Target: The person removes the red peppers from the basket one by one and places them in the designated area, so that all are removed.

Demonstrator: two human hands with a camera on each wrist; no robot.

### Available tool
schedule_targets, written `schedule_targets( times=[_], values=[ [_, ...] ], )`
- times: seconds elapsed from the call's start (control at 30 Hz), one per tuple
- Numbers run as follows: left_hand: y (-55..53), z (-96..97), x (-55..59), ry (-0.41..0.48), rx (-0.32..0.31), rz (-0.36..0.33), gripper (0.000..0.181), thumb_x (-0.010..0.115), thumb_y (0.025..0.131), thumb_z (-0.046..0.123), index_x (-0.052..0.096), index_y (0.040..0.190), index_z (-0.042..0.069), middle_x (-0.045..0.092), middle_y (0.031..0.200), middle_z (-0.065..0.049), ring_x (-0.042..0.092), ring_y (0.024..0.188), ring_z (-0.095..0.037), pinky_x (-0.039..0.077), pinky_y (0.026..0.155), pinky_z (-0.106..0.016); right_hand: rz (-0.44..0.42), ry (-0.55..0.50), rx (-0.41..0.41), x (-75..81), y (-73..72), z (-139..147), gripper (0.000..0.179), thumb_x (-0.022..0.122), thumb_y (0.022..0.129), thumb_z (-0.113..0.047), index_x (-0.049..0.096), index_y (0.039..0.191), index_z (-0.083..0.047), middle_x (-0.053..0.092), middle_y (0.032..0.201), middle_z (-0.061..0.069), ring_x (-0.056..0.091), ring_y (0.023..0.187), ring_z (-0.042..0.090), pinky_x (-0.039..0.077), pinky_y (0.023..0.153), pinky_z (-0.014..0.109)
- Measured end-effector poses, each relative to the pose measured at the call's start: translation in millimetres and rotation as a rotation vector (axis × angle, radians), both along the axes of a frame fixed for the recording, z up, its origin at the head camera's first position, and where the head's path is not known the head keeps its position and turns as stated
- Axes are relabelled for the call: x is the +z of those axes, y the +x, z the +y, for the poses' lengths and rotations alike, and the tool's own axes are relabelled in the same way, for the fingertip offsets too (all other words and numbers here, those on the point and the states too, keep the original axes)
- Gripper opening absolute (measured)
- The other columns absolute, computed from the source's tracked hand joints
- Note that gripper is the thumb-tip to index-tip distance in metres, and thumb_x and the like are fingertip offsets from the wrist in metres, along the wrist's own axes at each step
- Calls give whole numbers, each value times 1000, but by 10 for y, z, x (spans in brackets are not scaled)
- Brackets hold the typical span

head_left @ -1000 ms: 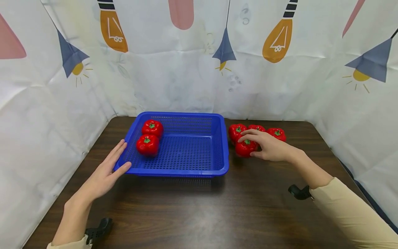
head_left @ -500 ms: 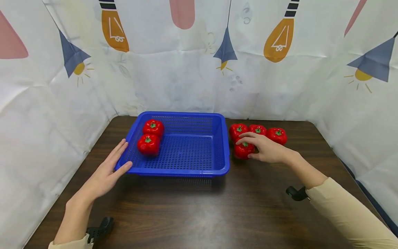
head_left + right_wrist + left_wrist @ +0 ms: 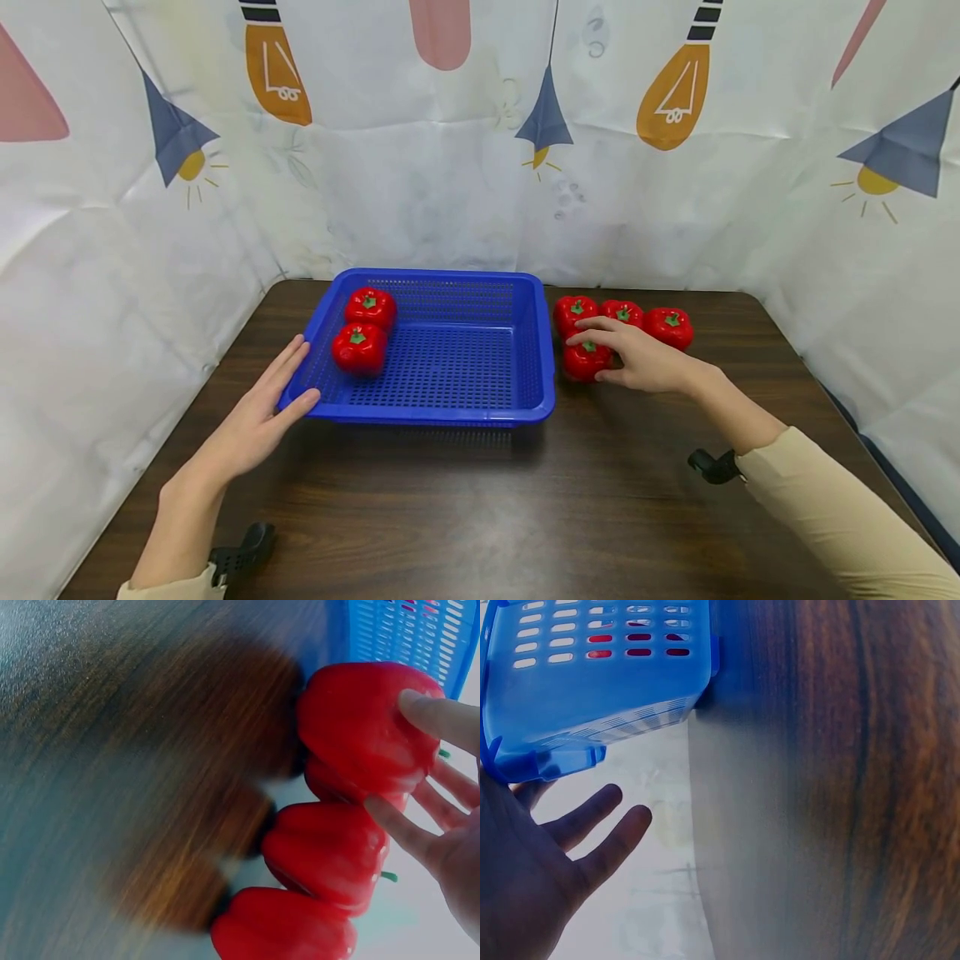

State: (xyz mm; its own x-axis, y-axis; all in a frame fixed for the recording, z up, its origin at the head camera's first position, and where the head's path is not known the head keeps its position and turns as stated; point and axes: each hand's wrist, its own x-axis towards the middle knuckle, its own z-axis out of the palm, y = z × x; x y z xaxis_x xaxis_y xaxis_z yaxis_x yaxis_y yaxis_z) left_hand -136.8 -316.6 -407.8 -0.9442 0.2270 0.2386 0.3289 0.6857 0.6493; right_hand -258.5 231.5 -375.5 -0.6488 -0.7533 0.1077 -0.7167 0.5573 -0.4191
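My left hand (image 3: 255, 421) lies with straight fingers along the left rim of the blue plastic basket (image 3: 420, 414), its thumb at the front corner. In the left wrist view the fingers (image 3: 615, 844) spread below the basket's edge. To the right of the basket, my right hand (image 3: 648, 357) grips a red bell pepper (image 3: 585, 363), thumb on the near side and fingers over the top. The right wrist view shows the thumb (image 3: 435, 716) pressed on that pepper (image 3: 360, 724). Two red bell peppers (image 3: 360, 348) sit inside the basket at its left end.
Behind the right hand stand more peppers: one at the basket side (image 3: 574, 312), a middle one (image 3: 622, 312), partly hidden, and one at the right (image 3: 670, 327). The dark wooden table (image 3: 450, 508) ends at a white printed curtain (image 3: 435, 200) at the back.
My right hand has shifted slightly left and toward me with the gripped pepper, nearer the basket. The left hand keeps its place at the rim.
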Motion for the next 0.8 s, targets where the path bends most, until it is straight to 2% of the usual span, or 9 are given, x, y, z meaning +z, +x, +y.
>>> schedule_targets(
  times=[0.2,0.4,0.7,0.8],
  values=[
    [-7,-6,2,5,-20,10,73,61,103,22,23,165,11,12,171,-11,12,153,-44,11,114,-74,-8,-8,4,66,-17,31,56,82,87,-8,62,139,-13,49,151,12,42,140,33,49,102,55],
    [-4,-2,-1,0,-12,6,73,61,103,23,24,165,11,12,171,-11,13,154,-42,13,114,-73,32,1,14,185,-51,40,56,83,86,-7,62,138,-7,51,147,16,44,138,36,45,105,58],
    [8,1,12,11,-9,-11,72,59,105,24,21,165,14,9,172,-7,10,155,-40,11,115,-73,74,18,93,477,-171,-134,55,82,86,-5,61,137,-3,52,145,16,50,134,36,46,105,55],
    [13,-3,8,8,-20,-3,72,58,105,23,20,165,13,9,172,-9,10,154,-42,11,114,-74,71,32,119,583,-212,-234,55,81,87,-5,60,138,-4,53,145,14,49,134,36,45,106,56]
  ],
)
